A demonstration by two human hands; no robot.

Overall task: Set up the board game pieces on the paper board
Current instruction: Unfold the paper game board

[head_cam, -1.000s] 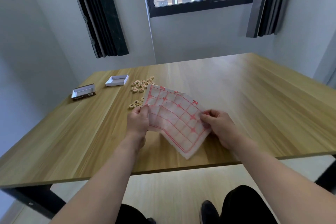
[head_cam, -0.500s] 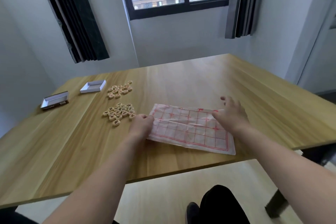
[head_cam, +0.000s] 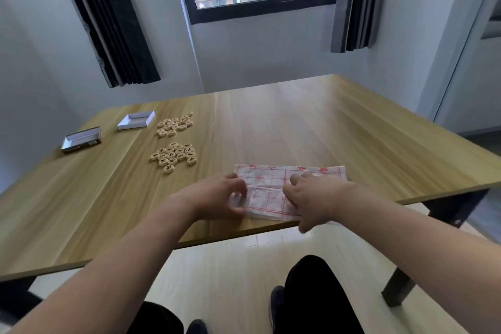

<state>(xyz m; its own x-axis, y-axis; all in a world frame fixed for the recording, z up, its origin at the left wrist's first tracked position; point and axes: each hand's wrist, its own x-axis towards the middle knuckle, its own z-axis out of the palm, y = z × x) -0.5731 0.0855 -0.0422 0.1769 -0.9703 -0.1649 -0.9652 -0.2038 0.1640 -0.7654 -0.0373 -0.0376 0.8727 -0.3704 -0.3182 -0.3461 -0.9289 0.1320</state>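
Fingers point(head_cam: 238, 192) on one paper board point(head_cam: 271, 192)

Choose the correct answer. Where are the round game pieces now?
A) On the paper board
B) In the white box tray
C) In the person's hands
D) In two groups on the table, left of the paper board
D: two groups of round pieces lie on the bare table, left of the paper board, none on it.

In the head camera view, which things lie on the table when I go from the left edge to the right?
Dark-sided box tray → white box tray → two piles of round game pieces, far pile and near pile, roughly level → left hand → paper board → right hand.
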